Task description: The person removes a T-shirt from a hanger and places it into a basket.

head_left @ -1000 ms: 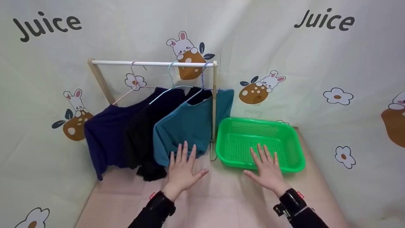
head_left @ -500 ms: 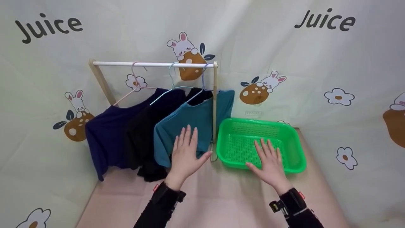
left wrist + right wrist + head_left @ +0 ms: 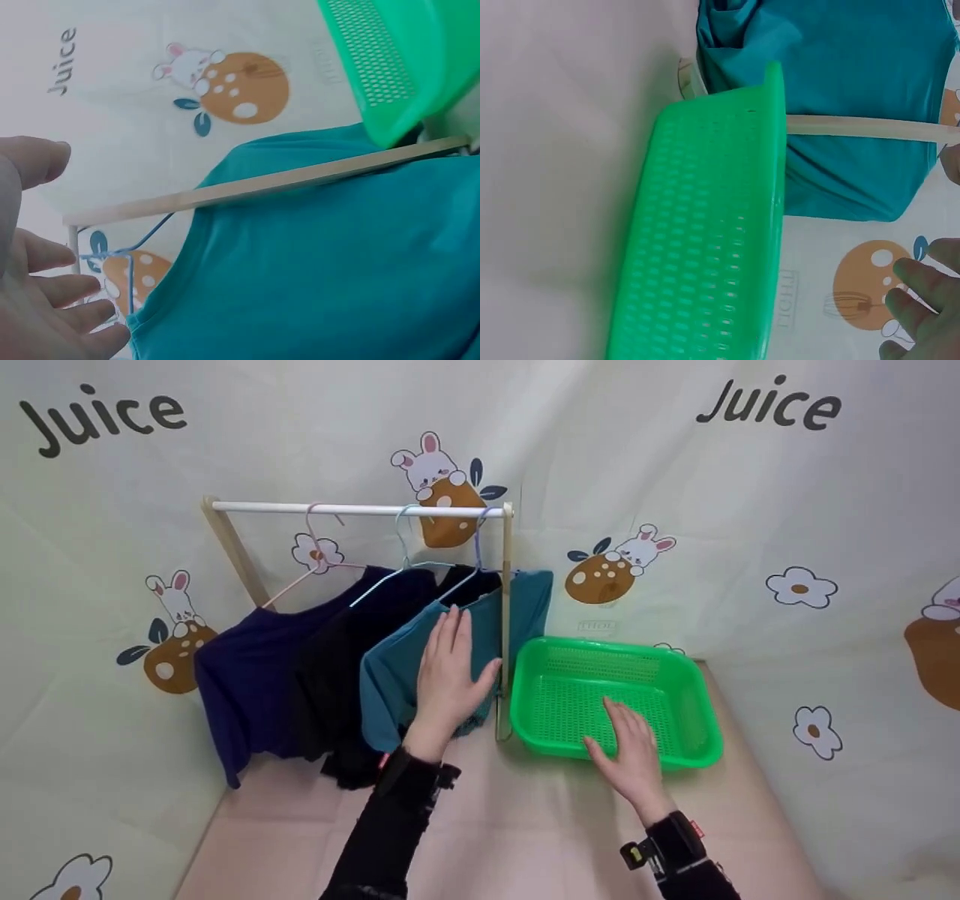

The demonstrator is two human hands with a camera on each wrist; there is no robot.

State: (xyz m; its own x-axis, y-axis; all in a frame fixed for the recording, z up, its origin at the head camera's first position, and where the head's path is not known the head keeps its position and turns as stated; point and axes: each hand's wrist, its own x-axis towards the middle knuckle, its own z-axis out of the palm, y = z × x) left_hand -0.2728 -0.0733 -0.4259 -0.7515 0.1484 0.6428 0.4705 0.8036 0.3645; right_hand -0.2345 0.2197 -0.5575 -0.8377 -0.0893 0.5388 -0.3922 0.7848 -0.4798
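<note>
My left hand (image 3: 451, 679) is raised in front of the teal shirt (image 3: 397, 675), fingers straight and thumb spread, holding nothing. That shirt hangs on a purple hanger (image 3: 478, 544) at the right end of the rack's white rod (image 3: 360, 511). In the left wrist view the fingers (image 3: 75, 289) show beside the shirt's neckline. My right hand (image 3: 631, 754) hovers over the near side of the green basket (image 3: 709, 735), fingers relaxed and holding nothing. The basket's inside shows bare mesh in the head view. A black shirt (image 3: 330, 682) on a light blue hanger (image 3: 402, 536) hangs left of the teal one.
A navy shirt (image 3: 251, 682) hangs on a pink hanger (image 3: 312, 536) farther left. The rack's wooden right leg (image 3: 506, 615) stands between the teal shirt and the basket. A pale pink tabletop (image 3: 517, 825) lies below, with a printed cloth (image 3: 720, 510) behind.
My left hand has risen and moved forward from the teal shirt's lower hem to near its neckline. The right hand has shifted slightly, its fingers drawing closer together. Clothes and basket stay put.
</note>
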